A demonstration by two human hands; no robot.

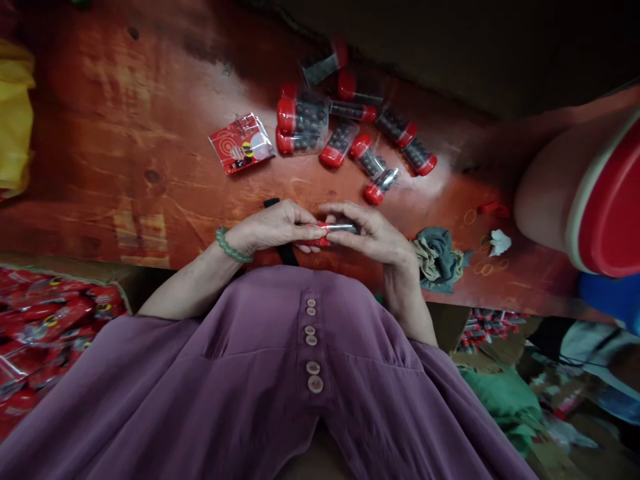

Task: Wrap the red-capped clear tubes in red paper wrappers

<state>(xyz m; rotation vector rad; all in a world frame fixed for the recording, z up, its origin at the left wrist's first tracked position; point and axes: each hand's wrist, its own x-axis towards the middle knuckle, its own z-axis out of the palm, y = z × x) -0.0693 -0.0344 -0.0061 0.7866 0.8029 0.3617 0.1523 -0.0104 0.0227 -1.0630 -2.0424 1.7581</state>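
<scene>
We saw a scatter of small clear tubes (345, 127) with red caps lying on their sides on the far part of the red wooden table (125, 133), each filled with dark round beads. To the left of them lay a flat red packet (241, 142). At the near left, below the table edge, a box (45, 327) held many more red packets. At the near right another box (483, 327) held what looked like more red-capped tubes, though too small for us to be sure.

Both hands met at the near edge of the table, just beyond the purple shirt (310, 380). The left hand (273, 227), with a green bead bracelet (231, 247) on its wrist, had its fingers curled and pressed on the red cap end of one tube (333, 229). The right hand (373, 233) pinched the clear end of the same tube. The tube lay level between the two hands, held above the table edge.

A crumpled cloth (440, 257) lay just right of the right hand.
</scene>
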